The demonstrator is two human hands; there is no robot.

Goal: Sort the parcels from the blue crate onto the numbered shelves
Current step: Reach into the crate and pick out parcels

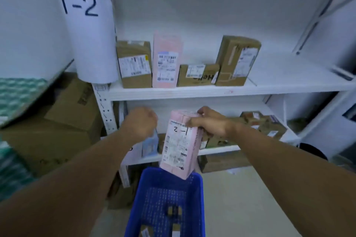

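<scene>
Pinching pink parcel (179, 148) over blue crate (152, 171) rim, right hand (210, 123); left hand (140, 123) grip unclear.

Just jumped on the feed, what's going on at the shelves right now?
A person stands at the white shelves, over the blue crate. Their right hand grips a pink parcel by its top end and holds it above the crate's far rim. The parcel is hand-marked 2-1. The left hand is curled in front of the lower shelf; I cannot tell whether it holds anything. Four shelved parcels stand on the upper shelf. A few small parcels remain in the crate.
</scene>
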